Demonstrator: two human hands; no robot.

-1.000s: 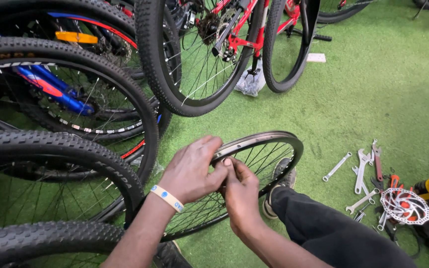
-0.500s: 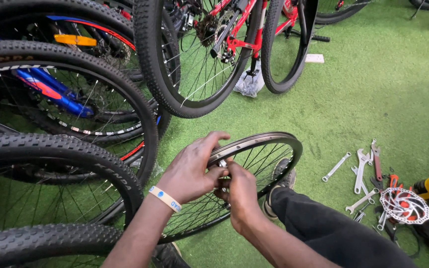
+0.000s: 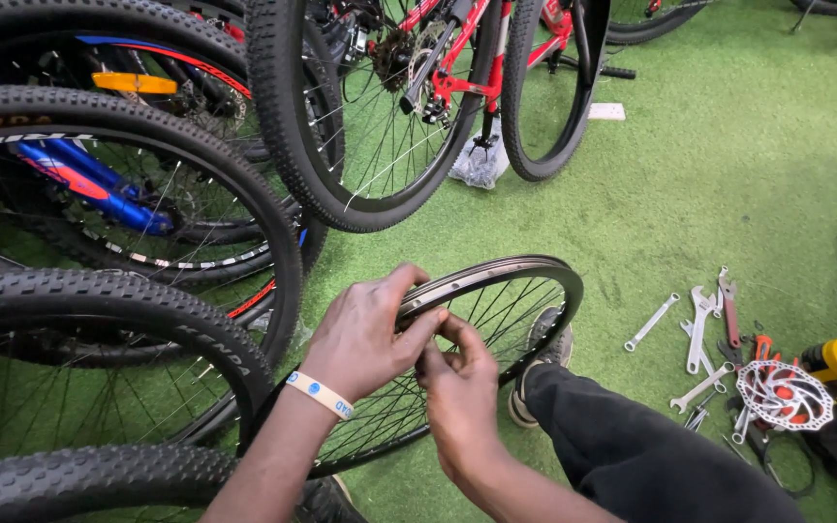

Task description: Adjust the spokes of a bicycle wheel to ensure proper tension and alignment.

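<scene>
Bare wheel rim [image 3: 496, 291], without a tyre, stands tilted on the green floor [image 3: 728, 194] beside the person's knee, and both hands grip its upper edge: the left hand [image 3: 365, 334] curls over the rim, while the right hand [image 3: 457, 392] pinches something small at the rim's inner side, too small to tell. The work looks like spoke or nipple adjustment; continuing would call for a steady rim. Spanners [image 3: 695, 329] and a brake disc [image 3: 784, 394] lie nearby, tyred bicycle wheels [image 3: 147, 184] behind.

left hand [image 3: 365, 334], right hand [image 3: 457, 392], gripping bare rim [image 3: 496, 276]
</scene>
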